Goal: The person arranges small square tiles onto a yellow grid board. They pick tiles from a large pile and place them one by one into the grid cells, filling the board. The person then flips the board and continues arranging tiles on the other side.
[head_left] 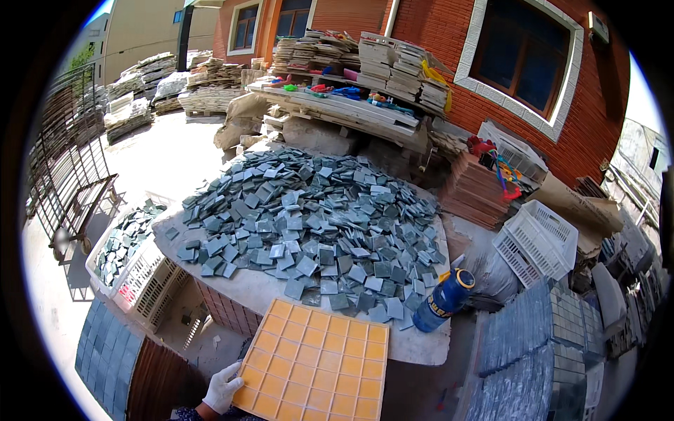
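In a white glove, my left hand [222,387] grips the left edge of a yellow square grid tray [316,354], its thumb on the top face. The tray is tilted at the near edge of a pale stone slab table [425,351], and its raised ribs part it into square cells with no tiles in them. My right hand does not show. Beyond the tray, a wide heap of small grey-green square stone tiles [309,210] covers much of the slab. A blue bottle [444,300] with a dark lid stands right of the tray.
At left, a white plastic crate [133,281] holds more tiles, near a stack of tiled sheets [105,351]. Stacked grey tile sheets [533,351] and an upturned white crate [537,242] are at right. Reddish slabs [472,193] and piled stone [337,112] stand behind.
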Demonstrator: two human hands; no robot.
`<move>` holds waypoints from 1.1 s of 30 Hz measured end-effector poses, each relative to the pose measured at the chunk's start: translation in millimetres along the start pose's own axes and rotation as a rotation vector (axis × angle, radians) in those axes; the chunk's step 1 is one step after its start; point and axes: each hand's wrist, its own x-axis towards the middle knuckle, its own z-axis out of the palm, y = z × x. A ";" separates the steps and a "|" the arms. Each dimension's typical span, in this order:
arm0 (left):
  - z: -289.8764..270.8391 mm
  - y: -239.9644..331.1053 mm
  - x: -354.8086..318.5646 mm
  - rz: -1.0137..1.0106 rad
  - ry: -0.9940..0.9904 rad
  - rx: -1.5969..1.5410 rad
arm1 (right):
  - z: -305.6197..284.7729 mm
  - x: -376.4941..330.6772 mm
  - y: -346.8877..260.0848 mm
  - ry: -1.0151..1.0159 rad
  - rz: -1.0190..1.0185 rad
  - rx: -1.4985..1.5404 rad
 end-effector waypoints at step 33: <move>59.2 120.7 455.6 0.924 -0.061 1.184 | -288.3 490.2 113.2 0.458 0.370 -0.664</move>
